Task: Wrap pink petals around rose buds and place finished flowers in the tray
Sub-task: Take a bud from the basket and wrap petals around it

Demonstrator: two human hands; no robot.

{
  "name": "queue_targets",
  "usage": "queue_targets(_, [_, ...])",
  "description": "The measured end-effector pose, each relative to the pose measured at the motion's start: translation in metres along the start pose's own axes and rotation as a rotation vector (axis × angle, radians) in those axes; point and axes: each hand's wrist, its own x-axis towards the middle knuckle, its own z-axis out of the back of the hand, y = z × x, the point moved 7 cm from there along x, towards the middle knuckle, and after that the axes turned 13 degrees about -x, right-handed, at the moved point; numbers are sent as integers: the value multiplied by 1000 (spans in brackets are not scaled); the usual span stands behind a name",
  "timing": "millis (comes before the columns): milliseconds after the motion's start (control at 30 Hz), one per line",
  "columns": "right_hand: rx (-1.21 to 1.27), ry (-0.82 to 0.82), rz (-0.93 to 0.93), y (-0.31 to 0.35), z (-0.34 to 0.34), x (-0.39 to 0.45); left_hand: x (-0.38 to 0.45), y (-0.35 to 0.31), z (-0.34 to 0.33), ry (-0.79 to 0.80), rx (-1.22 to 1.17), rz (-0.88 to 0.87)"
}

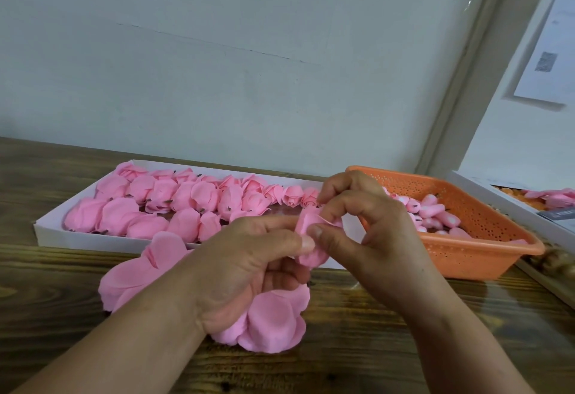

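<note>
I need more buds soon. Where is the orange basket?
The orange basket sits right of centre on the wooden table, just right of the white tray, behind the right hand.

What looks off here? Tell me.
Nothing looks spilled or damaged. One oddity: the loose petals lie on the table under the left hand, one overlapping the tray edge. Both hands pinch the bud.

You have one view only, from the camera on your head, wide-angle, looking forward and down across the bench toward the wall behind its far edge. It sits close: your left hand and right hand fill the lower middle of the picture, forearms entering from the bottom edge. The bench's far edge runs tilted, higher at the left. There is no second view to share anything with.
</note>
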Motion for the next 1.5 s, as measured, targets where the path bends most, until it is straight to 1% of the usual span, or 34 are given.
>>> queue_targets(133, [6, 13, -14, -2, 0, 0, 0, -1, -2, -25, 7, -25])
queue_targets(267, [253, 23, -85, -10, 0, 1, -1, -3, -3, -38, -68, -23])
queue_targets(367, [267, -52, -99, -18, 3, 1, -1, -2, -2, -60, -131, -2])
queue_targets(433, [382, -128, -97, -20, 7, 2, -2, -3, -2, -64, -144, 8])
queue_targets(500, [485, -241, -88, -22, 18, 1, -2, -3, 0, -70, -161, 15])
queue_targets(533, [496, -277, -74, -21, 22, 0, -2, -3, 0, -72, -167, 19])
queue_targets(567, [468, -277, -55, -19, 24, -1, -2, -3, 1, -70, -170, 24])
queue_targets(667, [241, -168, -69, -13, 13, -1, -2, -2, 0, -53, -145, 28])
queue_targets(700, [188, -162, -102, -15, 9, -2, -2, -2, -1, -44, -126, 28])
queue_targets(733, [183, -193, -143, -18, 8, -2, -2, -1, -1, -39, -115, 28])
queue_targets(800, [265, -310, -213, -24, 13, -4, -1, -1, 0, -44, -134, 27])
queue_targets(833, [302, -342, -208, -24, 16, -5, -1, -2, 0, -46, -153, 24])
queue_targets(867, [323, -337, -171, -22, 19, -5, -1, -2, 1, -48, -172, 22])
queue_targets(900, [332, -298, -111, -18, 19, -5, -1, -3, 2, -49, -189, 22])
queue_targets(967, [323, -172, 18, -5, 14, -5, -1, -3, 3, -51, -221, 18])
queue_targets(1033, [307, -78, 57, -1, 9, -5, 0, -4, 4, -49, -248, 12])
queue_targets(1100, [350, -55, 22, -3, 8, -5, 0, -3, 4, -47, -281, 18])
queue_targets(1200, [500, -70, -23, -5, 8, -6, 0, -4, 5, -50, -300, 16])
queue_targets(1333, [480, -118, -69, -11, 8, -4, -1, -4, 3, -31, -326, 25])
queue_targets(1400, [539, -120, -99, -14, 6, -3, -1, -3, 5, -43, -385, 51])
queue_targets(1500, [641, -89, -104, -14, 4, -3, -1, 0, 3, -18, -493, 111])
